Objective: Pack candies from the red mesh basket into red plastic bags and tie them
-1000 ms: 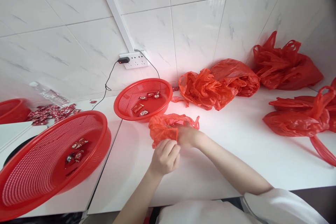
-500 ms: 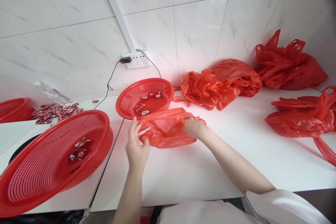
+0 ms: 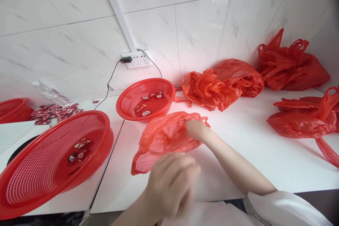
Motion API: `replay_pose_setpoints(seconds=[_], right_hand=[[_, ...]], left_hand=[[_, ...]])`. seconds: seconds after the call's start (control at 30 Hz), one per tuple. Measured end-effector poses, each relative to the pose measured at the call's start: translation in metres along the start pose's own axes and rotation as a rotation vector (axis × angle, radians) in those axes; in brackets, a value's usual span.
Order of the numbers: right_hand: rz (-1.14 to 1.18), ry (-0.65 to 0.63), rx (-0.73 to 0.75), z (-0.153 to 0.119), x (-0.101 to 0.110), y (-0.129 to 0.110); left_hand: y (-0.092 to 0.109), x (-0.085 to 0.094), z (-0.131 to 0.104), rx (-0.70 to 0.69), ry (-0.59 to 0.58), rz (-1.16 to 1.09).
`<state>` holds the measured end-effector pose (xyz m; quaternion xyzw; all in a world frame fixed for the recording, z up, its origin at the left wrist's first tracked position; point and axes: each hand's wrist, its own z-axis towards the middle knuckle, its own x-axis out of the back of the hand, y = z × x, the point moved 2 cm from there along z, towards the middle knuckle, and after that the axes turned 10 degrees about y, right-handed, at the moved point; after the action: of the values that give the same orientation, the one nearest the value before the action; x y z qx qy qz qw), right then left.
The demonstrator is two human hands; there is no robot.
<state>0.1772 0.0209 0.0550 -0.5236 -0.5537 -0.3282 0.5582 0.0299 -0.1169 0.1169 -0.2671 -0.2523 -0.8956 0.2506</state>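
A thin red plastic bag (image 3: 161,137) lies loosely spread on the white table in front of me, its mouth slack. My right hand (image 3: 197,129) is closed on the bag's right end, with the fingertips hidden in the folds. Nearer to me, my left hand (image 3: 173,183) is over the table, apart from the bag. Its fingers look curled but are smeared by motion. Just behind the bag stands a small red mesh basket (image 3: 127,104) with several wrapped pieces (image 3: 145,113) in it.
A large red basket (image 3: 31,155) with a few wrapped pieces stands at left. Beyond it are a heap of red wrapped pieces (image 3: 53,113) and a clear plastic bottle (image 3: 51,93). Red bags (image 3: 212,88) line the wall; another bag (image 3: 299,122) lies at right. A corded power strip (image 3: 137,59) is on the wall.
My left hand has left the bag's left side and moved toward me and to the right. The bag's left end has dropped and spread toward me. My right hand stays in place.
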Motion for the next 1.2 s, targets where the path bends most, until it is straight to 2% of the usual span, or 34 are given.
replay_pose_setpoints(seconds=[0.07, 0.1, 0.17, 0.2, 0.23, 0.33, 0.43, 0.5, 0.6, 0.67, 0.73, 0.8, 0.87, 0.97, 1.03, 1.2], right_hand=[[-0.014, -0.054, 0.069, 0.0, -0.003, -0.001], [-0.027, -0.084, 0.092, 0.001, -0.005, -0.001], [-0.061, -0.12, 0.105, 0.003, -0.01, 0.001], [-0.08, -0.123, 0.102, 0.005, -0.012, 0.002], [-0.097, -0.118, 0.094, 0.007, -0.014, 0.005], [-0.14, -0.097, 0.068, 0.013, -0.016, 0.015], [-0.161, -0.084, 0.094, 0.015, -0.015, 0.023], [-0.15, -0.065, 0.161, 0.013, -0.013, 0.024], [-0.054, 0.045, 0.394, 0.009, -0.015, 0.019], [0.028, 0.175, 0.615, 0.007, -0.021, 0.015], [0.097, 0.261, 0.733, 0.008, -0.032, 0.016], [0.152, 0.236, 0.678, 0.012, -0.047, 0.021], [0.214, 0.168, 0.565, 0.016, -0.058, 0.028], [0.31, 0.084, 0.448, 0.02, -0.062, 0.04], [0.368, 0.061, 0.432, 0.021, -0.057, 0.045], [0.444, 0.087, 0.503, 0.023, -0.05, 0.049]], left_hand=[[-0.024, -0.03, 0.012, 0.026, -0.352, 0.259], [-0.045, -0.043, 0.016, 0.134, -0.508, 0.438], [-0.086, -0.058, 0.018, 0.23, -0.81, 0.567], [-0.106, -0.06, 0.017, 0.31, -0.891, 0.594], [-0.123, -0.06, 0.015, 0.337, -0.921, 0.595], [-0.157, -0.047, 0.007, 0.373, -0.966, 0.579], [-0.171, -0.036, 0.0, 0.366, -0.984, 0.524], [-0.174, -0.036, -0.003, 0.303, -0.965, 0.483], [-0.174, -0.041, -0.003, 0.221, -0.868, 0.438], [-0.171, -0.044, -0.003, 0.218, -0.768, 0.422], [-0.166, -0.046, -0.005, 0.234, -0.699, 0.398], [-0.164, -0.047, -0.009, 0.283, -0.701, 0.356], [-0.165, -0.046, -0.014, 0.327, -0.756, 0.285], [-0.173, -0.044, -0.023, 0.318, -0.807, 0.134], [-0.182, -0.042, -0.028, 0.327, -0.77, 0.026], [-0.197, -0.04, -0.035, 0.473, -0.595, -0.105]])
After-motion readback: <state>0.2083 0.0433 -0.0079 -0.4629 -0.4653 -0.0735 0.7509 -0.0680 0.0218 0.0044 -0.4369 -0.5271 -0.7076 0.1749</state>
